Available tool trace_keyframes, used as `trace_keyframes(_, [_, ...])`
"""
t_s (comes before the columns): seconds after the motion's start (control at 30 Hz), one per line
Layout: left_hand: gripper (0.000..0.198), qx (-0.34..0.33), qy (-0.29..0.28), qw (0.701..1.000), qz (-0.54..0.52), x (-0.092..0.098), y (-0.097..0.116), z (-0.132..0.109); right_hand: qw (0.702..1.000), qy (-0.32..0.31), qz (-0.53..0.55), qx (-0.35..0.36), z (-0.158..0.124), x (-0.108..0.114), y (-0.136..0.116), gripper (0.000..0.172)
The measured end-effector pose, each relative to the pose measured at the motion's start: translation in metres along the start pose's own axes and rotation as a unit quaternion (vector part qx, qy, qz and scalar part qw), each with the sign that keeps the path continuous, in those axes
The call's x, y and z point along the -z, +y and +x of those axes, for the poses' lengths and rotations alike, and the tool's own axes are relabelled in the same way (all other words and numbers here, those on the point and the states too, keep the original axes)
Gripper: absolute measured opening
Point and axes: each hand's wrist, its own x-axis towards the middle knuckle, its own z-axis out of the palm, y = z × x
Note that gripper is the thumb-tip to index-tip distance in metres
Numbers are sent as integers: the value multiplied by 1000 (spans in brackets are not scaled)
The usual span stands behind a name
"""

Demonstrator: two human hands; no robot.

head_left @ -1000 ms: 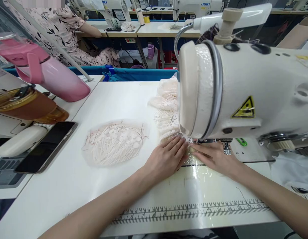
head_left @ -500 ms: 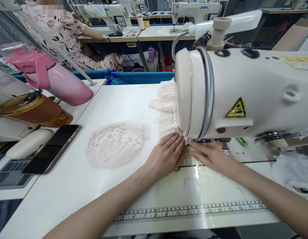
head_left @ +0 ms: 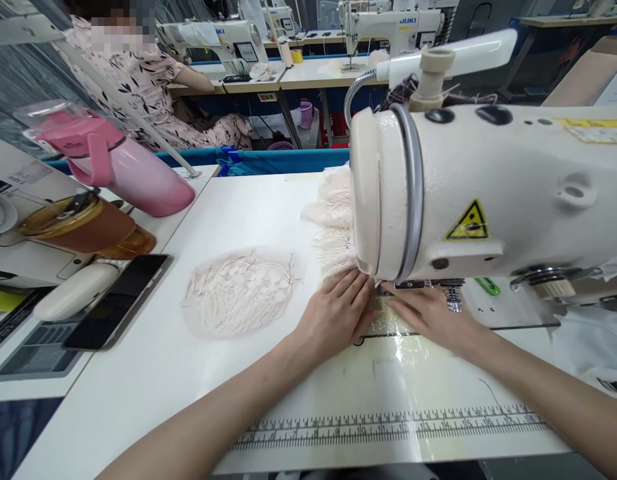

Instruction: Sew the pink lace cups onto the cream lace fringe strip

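My left hand [head_left: 336, 310] lies flat, fingers stretched forward, on the near end of a pale lace fabric piece [head_left: 333, 230] with fringe-like strands. That piece runs back along the left side of the sewing machine head [head_left: 386, 193]. Under the head, my right hand [head_left: 431, 313] rests with fingers extended leftward, close to the needle area; the machine partly covers it. The fabric's edge between the two hands and the needle itself are hidden. Left of my hands lies another lace piece [head_left: 243, 293] on thin sheer backing, with reddish threads along its top.
At left are a black phone [head_left: 119, 303], a pink bottle [head_left: 133, 170], an amber cup [head_left: 88, 227] and a white oval object [head_left: 76, 291]. A printed ruler [head_left: 388, 427] follows the table's front edge. A co-worker [head_left: 133, 87] sits beyond, near other sewing machines [head_left: 398, 30].
The whole view has shifted slightly right and down. Both hands stay almost where they were at the machine, and the loose lace piece still lies in the same place on the table.
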Motion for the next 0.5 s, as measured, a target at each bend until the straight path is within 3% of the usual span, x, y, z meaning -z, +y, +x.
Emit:
trace_keyframes(0.17, [36,3,9,1000,-4,-1,1,-1,993,26,86,-79,3,3,3,33])
trace_keyframes(0.33, [36,41,-15,999,-27,2,2,-3,984,69,146,-79,-1,4,6,31])
trace_keyframes(0.5, [23,119,-63,983,-124,7,-17,28,976,77,176,-102,-4,-6,12,28])
